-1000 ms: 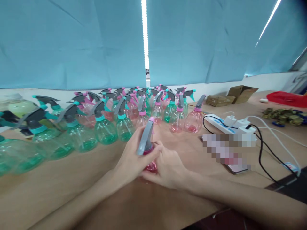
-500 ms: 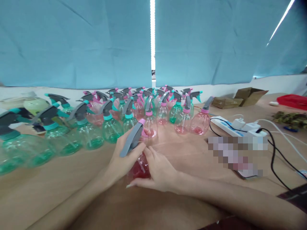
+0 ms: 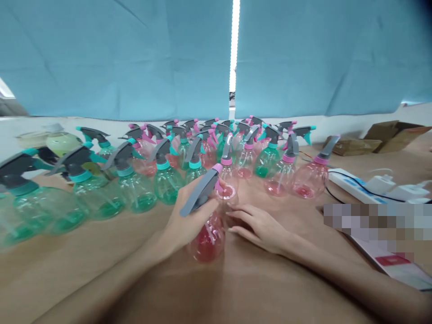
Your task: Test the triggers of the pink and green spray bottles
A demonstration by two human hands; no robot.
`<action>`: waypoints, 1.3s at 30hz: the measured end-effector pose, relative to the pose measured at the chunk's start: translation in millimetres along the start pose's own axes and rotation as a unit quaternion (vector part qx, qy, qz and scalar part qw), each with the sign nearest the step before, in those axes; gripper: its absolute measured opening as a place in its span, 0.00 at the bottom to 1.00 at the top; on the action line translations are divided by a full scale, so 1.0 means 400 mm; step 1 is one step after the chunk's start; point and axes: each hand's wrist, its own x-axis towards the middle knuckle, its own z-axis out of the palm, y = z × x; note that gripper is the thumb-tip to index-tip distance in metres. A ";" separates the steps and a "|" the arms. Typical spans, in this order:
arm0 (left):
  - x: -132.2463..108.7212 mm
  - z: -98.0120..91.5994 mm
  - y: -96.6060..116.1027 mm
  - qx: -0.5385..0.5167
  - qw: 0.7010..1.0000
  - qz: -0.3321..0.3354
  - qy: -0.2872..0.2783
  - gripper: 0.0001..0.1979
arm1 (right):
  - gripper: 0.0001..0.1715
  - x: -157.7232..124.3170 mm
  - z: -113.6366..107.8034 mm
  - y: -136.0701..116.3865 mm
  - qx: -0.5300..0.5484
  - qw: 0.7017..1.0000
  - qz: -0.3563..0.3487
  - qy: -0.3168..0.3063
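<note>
Brown tabletop (image 3: 256,274) spans the foreground, its surface slightly blurred. Nearest, at centre, is a pink transparent spray bottle (image 3: 207,246) with a grey trigger head (image 3: 200,191) and pink nozzle, leaning a little; whether its base bears on the table cannot be told. Left hand (image 3: 187,219) is closed around the bottle's neck, below the trigger head. Right hand (image 3: 265,227) is unladen, palm down, fingers loosely spread and slightly bent, just beside the bottle's right side.

At right lies a flat device (image 3: 401,272), largely pixelated; a red panel shows, its content illegible. Beyond it, a white power strip (image 3: 354,183) carries blue markings too blurred to read and holds white adapters (image 3: 381,185).

Green spray bottles (image 3: 168,186) with turquoise collars line the left; pink-collared bottles (image 3: 308,180) stand at centre and right, mixed colours behind. Farther back are a cardboard box (image 3: 393,137) at right and a pale-green container (image 3: 64,144) at left. White wall (image 3: 340,123) and blue curtain (image 3: 286,54) close the view.
</note>
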 end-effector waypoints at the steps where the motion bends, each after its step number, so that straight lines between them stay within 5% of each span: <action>1: 0.002 -0.001 0.001 0.004 1.000 -0.001 -0.001 0.06 | 0.19 -0.001 0.001 0.004 -0.001 1.000 0.015 -0.001; 39: -0.005 -0.016 0.010 0.001 0.998 0.030 -0.052 0.02 | 0.23 -0.024 0.016 0.027 -0.037 0.999 0.020 -0.035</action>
